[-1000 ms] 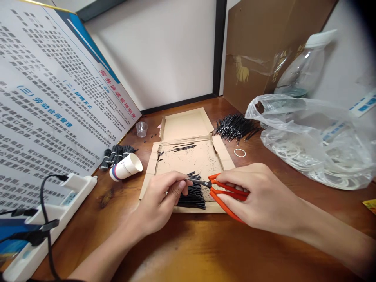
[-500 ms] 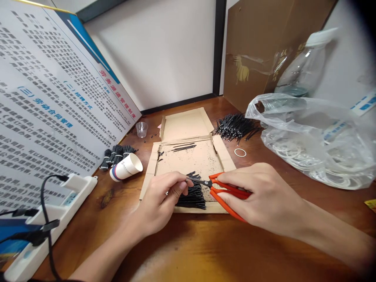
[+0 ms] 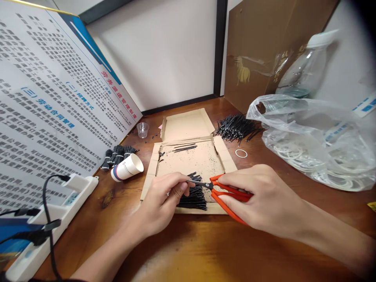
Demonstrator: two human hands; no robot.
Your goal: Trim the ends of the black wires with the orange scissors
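My right hand (image 3: 264, 197) grips orange-handled scissors (image 3: 226, 194), blades pointing left toward my left hand (image 3: 164, 201). The fingers of my left hand are pinched together at the blade tips (image 3: 194, 182), holding something thin that I cannot make out. Both hands hover over a bundle of short black wires (image 3: 192, 196) lying on the near end of a flattened cardboard box (image 3: 188, 129). The cardboard is speckled with tiny black clippings, and a few loose black wires (image 3: 183, 148) lie near its fold.
A text-covered board (image 3: 53, 98) leans at left, with a white power strip (image 3: 53, 213), a tipped paper cup (image 3: 127, 167), bundled black wires (image 3: 117, 153) and a small clear cup (image 3: 142, 129). At right lie a black wire pile (image 3: 236, 127), a rubber band (image 3: 241, 153), a plastic bag of bands (image 3: 317, 145) and a bottle (image 3: 305, 66).
Almost nothing has changed; both hands and the scissors stay in place over the wire bundle, with only a slight shift of the view.
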